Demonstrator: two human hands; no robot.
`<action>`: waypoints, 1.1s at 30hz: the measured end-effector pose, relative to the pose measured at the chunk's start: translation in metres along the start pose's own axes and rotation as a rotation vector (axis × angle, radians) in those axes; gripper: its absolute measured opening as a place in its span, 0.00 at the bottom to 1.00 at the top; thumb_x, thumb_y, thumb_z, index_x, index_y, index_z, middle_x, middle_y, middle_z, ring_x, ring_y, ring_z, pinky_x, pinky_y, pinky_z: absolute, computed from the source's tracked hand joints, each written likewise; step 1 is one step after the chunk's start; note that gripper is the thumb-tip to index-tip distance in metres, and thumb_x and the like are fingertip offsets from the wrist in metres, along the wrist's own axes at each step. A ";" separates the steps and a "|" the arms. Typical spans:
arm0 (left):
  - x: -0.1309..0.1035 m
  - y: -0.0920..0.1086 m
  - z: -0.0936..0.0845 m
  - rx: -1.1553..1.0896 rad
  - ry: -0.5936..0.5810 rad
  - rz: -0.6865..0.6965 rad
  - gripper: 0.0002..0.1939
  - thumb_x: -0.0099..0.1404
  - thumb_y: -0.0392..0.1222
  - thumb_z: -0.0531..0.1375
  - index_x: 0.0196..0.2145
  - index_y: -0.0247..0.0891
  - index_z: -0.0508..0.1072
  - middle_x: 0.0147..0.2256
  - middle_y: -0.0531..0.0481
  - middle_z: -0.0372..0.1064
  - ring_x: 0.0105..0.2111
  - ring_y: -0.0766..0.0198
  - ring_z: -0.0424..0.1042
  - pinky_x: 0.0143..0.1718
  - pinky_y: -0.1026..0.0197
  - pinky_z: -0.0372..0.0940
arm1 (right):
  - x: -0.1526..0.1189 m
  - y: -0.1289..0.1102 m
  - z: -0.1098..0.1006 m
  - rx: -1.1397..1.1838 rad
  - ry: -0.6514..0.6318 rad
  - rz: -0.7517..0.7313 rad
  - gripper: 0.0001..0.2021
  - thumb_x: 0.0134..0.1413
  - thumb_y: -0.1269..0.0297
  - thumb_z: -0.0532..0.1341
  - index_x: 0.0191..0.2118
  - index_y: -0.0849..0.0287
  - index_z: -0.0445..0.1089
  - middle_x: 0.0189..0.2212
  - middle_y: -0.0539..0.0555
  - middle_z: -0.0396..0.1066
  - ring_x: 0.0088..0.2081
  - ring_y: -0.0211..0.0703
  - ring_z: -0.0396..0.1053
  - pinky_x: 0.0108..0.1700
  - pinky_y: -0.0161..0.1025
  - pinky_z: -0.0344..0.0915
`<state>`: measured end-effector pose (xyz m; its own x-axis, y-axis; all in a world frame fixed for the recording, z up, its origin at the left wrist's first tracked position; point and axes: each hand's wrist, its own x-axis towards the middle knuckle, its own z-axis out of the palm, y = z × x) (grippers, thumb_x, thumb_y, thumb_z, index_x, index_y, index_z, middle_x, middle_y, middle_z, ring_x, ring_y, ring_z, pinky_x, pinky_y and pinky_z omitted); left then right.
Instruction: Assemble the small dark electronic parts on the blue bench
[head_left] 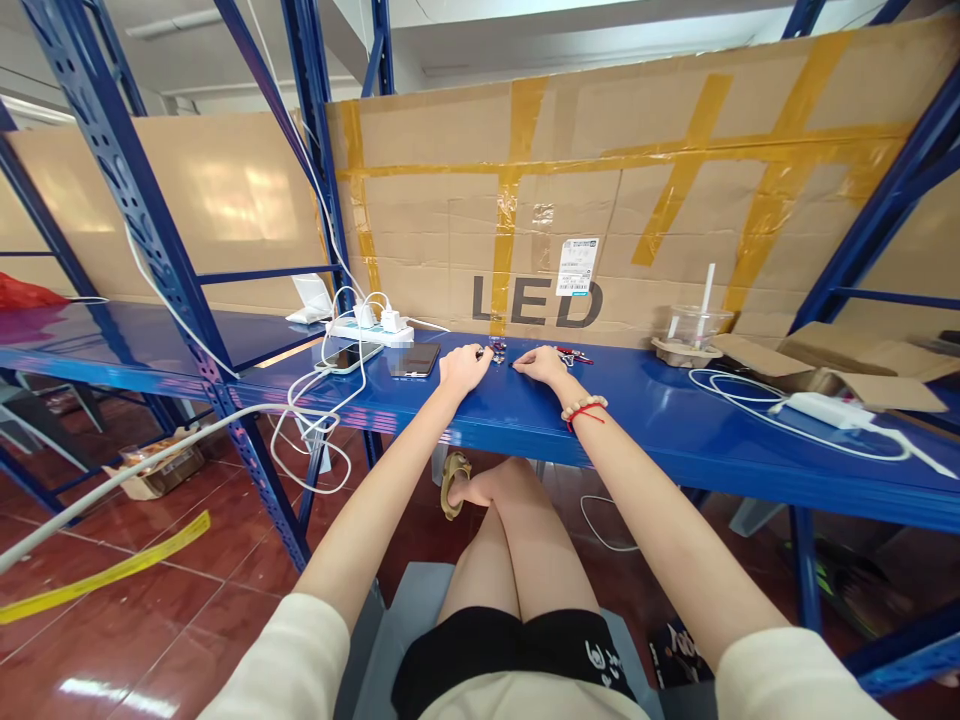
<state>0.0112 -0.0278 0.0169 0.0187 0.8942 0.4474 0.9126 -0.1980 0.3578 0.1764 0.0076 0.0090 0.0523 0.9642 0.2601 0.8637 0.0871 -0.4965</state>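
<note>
Both of my hands rest over the blue shelf top (637, 400), a short gap apart. My left hand (465, 368) is closed, its fingers round a small dark item near a little cluster of shiny, colourful small pieces (498, 350). My right hand (541, 366) is closed in a pinch at the shelf surface, with a tiny dark thing at its fingertips, too small to name. Just behind the right hand lie red and dark slim items (576, 355). A beaded bracelet (583, 406) with a red string circles my right wrist.
Left of my hands are a dark flat device (415, 360), a phone (352, 357), a white power strip (371, 330) and looped cables. At right stand a plastic cup (696, 328) in a carton holder, a white adapter (831, 410) and open cardboard (862, 365). A cardboard sheet (450, 240) stands behind.
</note>
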 end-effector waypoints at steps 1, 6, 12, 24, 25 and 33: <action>0.000 0.000 -0.001 0.000 0.000 -0.008 0.22 0.63 0.53 0.43 0.34 0.42 0.73 0.40 0.46 0.72 0.43 0.55 0.68 0.43 0.58 0.60 | 0.001 0.001 0.001 0.004 0.003 -0.003 0.09 0.45 0.62 0.62 0.34 0.54 0.76 0.33 0.51 0.75 0.36 0.41 0.72 0.38 0.34 0.65; -0.001 0.001 -0.002 0.024 -0.001 -0.041 0.22 0.61 0.53 0.45 0.32 0.39 0.74 0.38 0.43 0.73 0.42 0.55 0.69 0.42 0.59 0.60 | 0.006 0.005 0.004 0.027 0.007 -0.011 0.08 0.44 0.63 0.63 0.33 0.54 0.76 0.32 0.51 0.75 0.35 0.40 0.72 0.37 0.32 0.65; 0.000 -0.001 -0.002 0.003 0.009 -0.056 0.21 0.61 0.51 0.45 0.32 0.40 0.74 0.38 0.44 0.73 0.42 0.55 0.69 0.41 0.59 0.60 | 0.004 0.005 0.003 0.035 0.012 -0.032 0.08 0.44 0.63 0.63 0.33 0.55 0.77 0.32 0.51 0.75 0.35 0.40 0.72 0.38 0.31 0.65; 0.001 -0.001 -0.002 -0.052 -0.017 -0.069 0.23 0.64 0.49 0.41 0.39 0.41 0.73 0.42 0.46 0.72 0.45 0.56 0.67 0.45 0.58 0.59 | 0.002 0.001 0.002 -0.020 0.012 -0.007 0.11 0.48 0.60 0.60 0.36 0.55 0.76 0.33 0.52 0.75 0.36 0.43 0.72 0.38 0.35 0.65; 0.001 -0.001 -0.003 -0.054 -0.018 -0.066 0.23 0.64 0.49 0.41 0.39 0.42 0.73 0.42 0.46 0.71 0.45 0.57 0.67 0.45 0.58 0.58 | 0.003 0.002 0.003 -0.005 0.027 -0.014 0.11 0.49 0.60 0.59 0.36 0.55 0.76 0.34 0.53 0.75 0.37 0.43 0.72 0.39 0.35 0.64; 0.000 -0.001 -0.001 -0.042 -0.015 -0.018 0.22 0.65 0.48 0.39 0.38 0.44 0.70 0.41 0.48 0.72 0.45 0.58 0.68 0.44 0.58 0.59 | 0.017 0.008 0.015 0.167 0.120 -0.084 0.11 0.53 0.64 0.57 0.39 0.60 0.73 0.35 0.55 0.75 0.40 0.41 0.71 0.44 0.36 0.64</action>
<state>0.0100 -0.0280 0.0177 0.0091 0.9035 0.4284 0.8951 -0.1984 0.3994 0.1771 0.0286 -0.0026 0.0515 0.9159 0.3981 0.7729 0.2159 -0.5966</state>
